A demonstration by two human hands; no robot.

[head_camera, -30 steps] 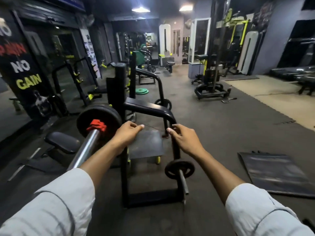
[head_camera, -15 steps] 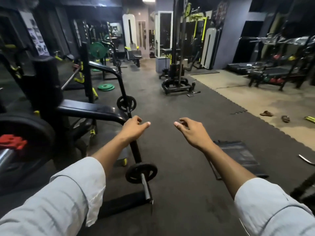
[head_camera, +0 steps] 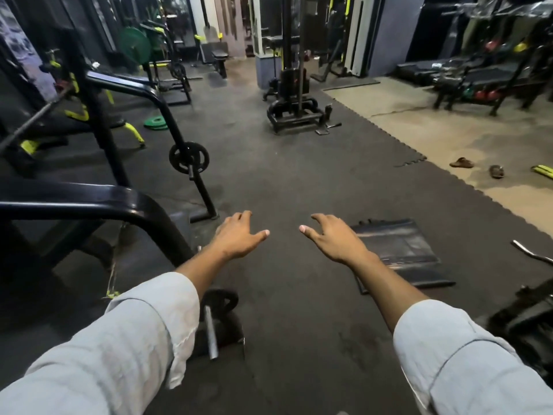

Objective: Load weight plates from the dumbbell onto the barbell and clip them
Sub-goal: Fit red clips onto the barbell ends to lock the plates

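Weight plates located as follows: small black plate (head_camera: 223, 299) seated on a chrome peg (head_camera: 211, 333), lower centre, partly hidden behind the left sleeve (head_camera: 119, 339); second black plate (head_camera: 188, 158) on a rack peg, left of centre. Green plate (head_camera: 134, 46) at upper left and green discs (head_camera: 156, 122) on the floor also noted. No dumbbell identified in frame.

Change over the last second:
- View swung to the right. Loaded barbell end with red clip, earlier at lower left, carried out of frame.
- Left hand (head_camera: 236, 238) and right hand (head_camera: 335, 241) lifted off the black frame tube (head_camera: 119, 202). Now held out over the floor mat (head_camera: 284, 181), lower centre, palms down, fingers loosely spread, gripping nothing, apart from each other.

Meaning for the task, as a judgement: that barbell end apparently loaded and clipped; turn away read as a search for further plates, probably for the other end.

Materials and shapes:
- Plates: flat round discs, matte black, spoked cut-outs around a centre bore.
- Peg: smooth bright steel cylinder.
- Frame tube: glossy black painted steel, curved.
- Floor mat: dark rubber, dull and grainy, with interlocking toothed edge at right.
- Loose mat piece (head_camera: 398, 250): flat dark rectangle, right of centre, partly under the right forearm.
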